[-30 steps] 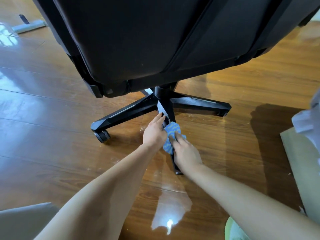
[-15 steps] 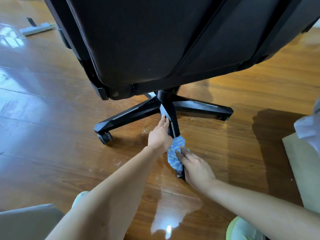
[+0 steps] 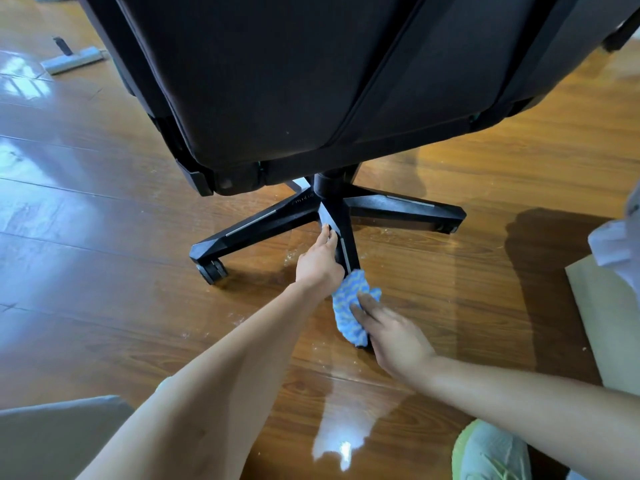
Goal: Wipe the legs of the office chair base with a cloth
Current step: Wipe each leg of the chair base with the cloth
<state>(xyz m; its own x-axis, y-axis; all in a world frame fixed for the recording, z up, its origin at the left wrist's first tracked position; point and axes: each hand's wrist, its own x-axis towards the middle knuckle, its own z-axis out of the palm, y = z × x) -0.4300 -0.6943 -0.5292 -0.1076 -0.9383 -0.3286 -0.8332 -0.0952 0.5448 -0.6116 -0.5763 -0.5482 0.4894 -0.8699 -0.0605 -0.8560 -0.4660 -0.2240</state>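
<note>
Right hand [image 3: 393, 336] presses blue cloth [image 3: 349, 306] onto near chair-base leg [image 3: 346, 237]; left hand [image 3: 318, 261] rests against leg's side.

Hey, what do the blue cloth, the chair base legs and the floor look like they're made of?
Cloth: likely microfibre or chenille, nubby blue-and-white pile. Chair base legs: probably moulded plastic, black, satin sheen, sharp facets with grey inlay strips; painted metal possible. Floor: wood or laminate planks, glossy, showing grain, seams and reflections.

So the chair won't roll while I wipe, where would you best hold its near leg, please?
I'd hold the near leg high up, just below the hub, coming from the left: it is slim there, and the cloth under the right hand covers its lower end.
</note>
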